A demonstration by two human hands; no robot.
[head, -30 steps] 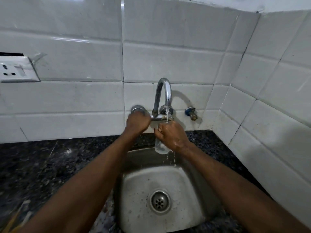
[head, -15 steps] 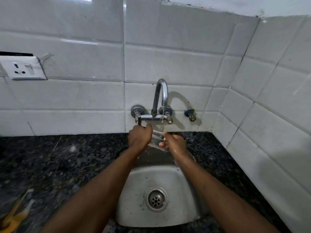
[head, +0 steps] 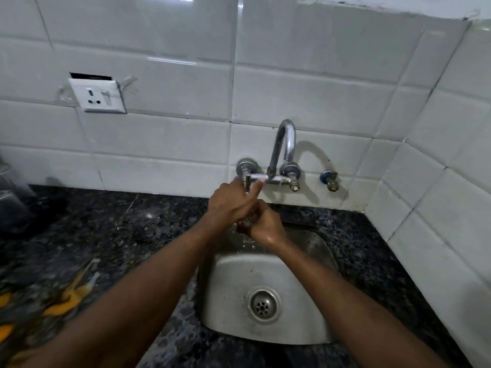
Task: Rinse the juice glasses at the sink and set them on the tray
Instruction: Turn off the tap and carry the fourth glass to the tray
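My right hand (head: 267, 225) grips a clear juice glass (head: 246, 222) over the back of the steel sink (head: 228, 290). Only a wet glint of the glass shows between my hands. My left hand (head: 228, 204) lies across the glass's top and my right fingers, with one finger stretched up to the lever of the chrome tap (head: 286, 144). No stream of water shows from the spout. Drops cling to my right wrist.
Dark granite counter (head: 119, 229) surrounds the sink, with white tiled walls behind and to the right. A blurred patterned surface with yellow shapes (head: 66, 296) lies at the lower left. A blurred clear container (head: 12, 200) stands at the far left edge. A wall socket (head: 97, 95) sits upper left.
My left hand left the tap handle, came down to the glass and now covers it. My right hand lowered the glass away from the spout. The water stream is no longer visible.
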